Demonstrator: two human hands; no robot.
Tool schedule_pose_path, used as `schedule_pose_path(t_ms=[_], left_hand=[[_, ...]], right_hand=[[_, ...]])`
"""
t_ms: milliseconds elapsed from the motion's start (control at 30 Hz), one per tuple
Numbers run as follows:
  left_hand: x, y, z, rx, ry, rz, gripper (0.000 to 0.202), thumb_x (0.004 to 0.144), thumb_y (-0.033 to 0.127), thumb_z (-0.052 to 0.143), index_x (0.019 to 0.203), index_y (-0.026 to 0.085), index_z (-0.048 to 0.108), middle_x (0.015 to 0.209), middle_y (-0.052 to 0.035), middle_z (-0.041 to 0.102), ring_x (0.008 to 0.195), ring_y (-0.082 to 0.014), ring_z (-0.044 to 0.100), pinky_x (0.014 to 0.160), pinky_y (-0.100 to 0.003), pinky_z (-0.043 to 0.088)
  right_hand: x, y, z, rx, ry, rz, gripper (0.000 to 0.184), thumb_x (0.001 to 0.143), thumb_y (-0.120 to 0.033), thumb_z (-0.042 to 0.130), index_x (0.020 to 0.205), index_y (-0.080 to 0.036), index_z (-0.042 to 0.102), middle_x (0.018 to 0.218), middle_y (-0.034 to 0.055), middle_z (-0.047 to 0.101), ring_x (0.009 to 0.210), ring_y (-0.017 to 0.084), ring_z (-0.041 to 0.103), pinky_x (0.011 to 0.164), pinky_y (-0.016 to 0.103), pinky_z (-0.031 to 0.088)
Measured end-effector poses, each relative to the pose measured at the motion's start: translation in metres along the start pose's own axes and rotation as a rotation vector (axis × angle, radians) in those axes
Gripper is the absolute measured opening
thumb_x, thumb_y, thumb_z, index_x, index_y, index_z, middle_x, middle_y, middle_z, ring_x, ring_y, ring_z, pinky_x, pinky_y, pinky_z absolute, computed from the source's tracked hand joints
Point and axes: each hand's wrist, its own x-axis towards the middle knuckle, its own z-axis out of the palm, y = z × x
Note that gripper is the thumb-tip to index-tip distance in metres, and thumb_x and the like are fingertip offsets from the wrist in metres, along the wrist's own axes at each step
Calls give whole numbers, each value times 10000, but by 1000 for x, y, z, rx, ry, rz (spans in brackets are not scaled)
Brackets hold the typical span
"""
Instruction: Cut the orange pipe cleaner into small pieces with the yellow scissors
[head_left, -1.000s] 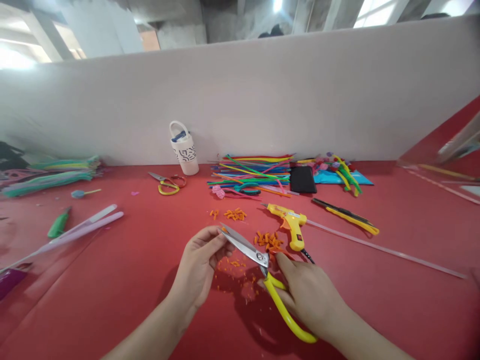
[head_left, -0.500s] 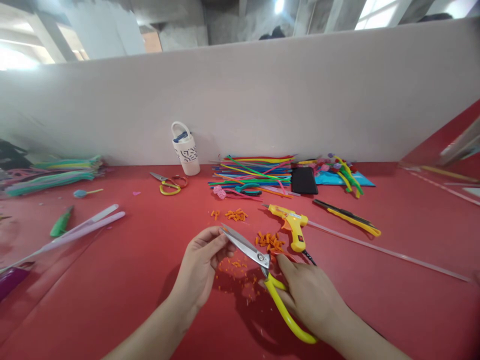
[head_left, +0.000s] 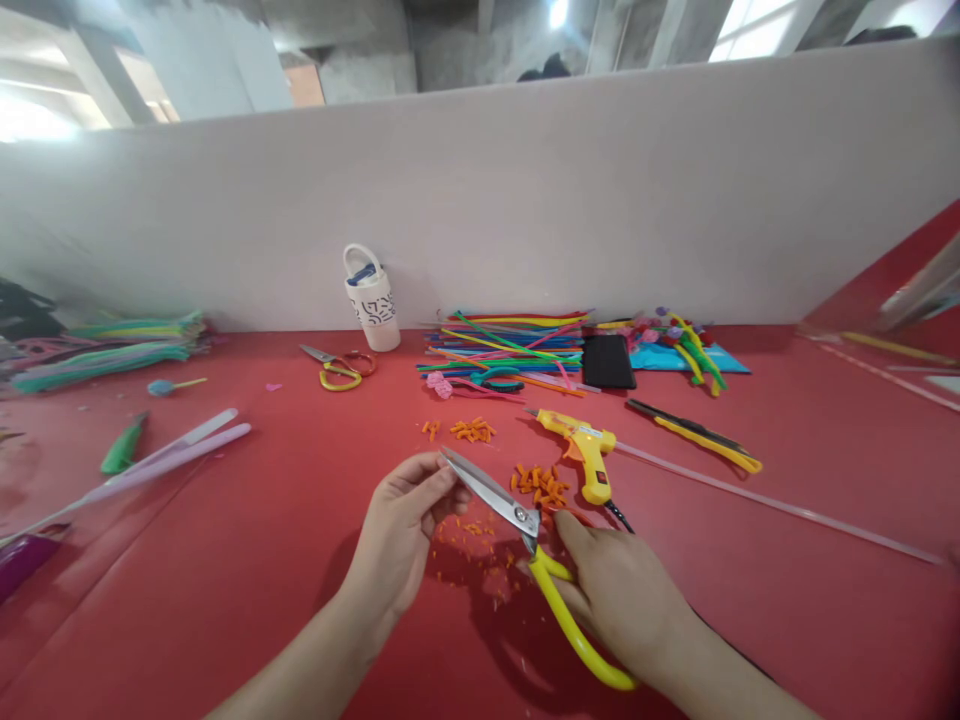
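Note:
My right hand (head_left: 619, 590) grips the scissors (head_left: 495, 495), which have yellow and red handles. Their narrow blades point up and left, and the tips meet the fingertips of my left hand (head_left: 409, 520). Thumb and index finger of that hand are pinched together; the small orange piece seen there a moment ago is now hidden by fingers and blades. Cut orange pipe cleaner pieces (head_left: 541, 485) lie just beyond the scissors, with a second small pile (head_left: 472, 430) farther back. Fine orange trimmings (head_left: 480, 530) are scattered on the red table below the blades.
A yellow glue gun (head_left: 581, 445) with a long clear stick lies right of the piles. Behind are colored pipe cleaners (head_left: 510, 345), a black phone (head_left: 609, 361) and a white cup (head_left: 375, 310). Other scissors (head_left: 339, 368) lie left, with pink tongs (head_left: 180, 450) and a green-capped tube (head_left: 124, 445).
The small orange bit at the scissor tips no longer shows. The blades look closed a little further; both hands stay almost in place.

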Motion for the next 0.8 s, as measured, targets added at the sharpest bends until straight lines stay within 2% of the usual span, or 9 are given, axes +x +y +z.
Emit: schedule_pose_path(t_ms=[600,700,800], left_hand=[[0,2,1,58,8,38,49,699,170,579,666,133,581,616,12,563,545,-69,522,553,-171,428],[-1,1,2,67,-24,3,59,711,179,569,678,130,573,639,-1,579,541,-69,529,532,-168,430],[-4,-1,5,79,-93,-83,67,717,191,563,687,132,558,625,-6,583,514,-72,533,492,-168,425]], right_hand=[[1,2,-1,7,77,-5,113,732,-289,476,674,-205,427,528,24,583,465,186,547,424,258,196],[3,3,-5,154,49,51,158,749,-327,458,658,-207,410,527,12,557,464,164,509,427,249,219],[5,0,-10,447,57,108,211,759,-351,434,610,-211,383,525,-18,494,466,127,438,436,235,259]])
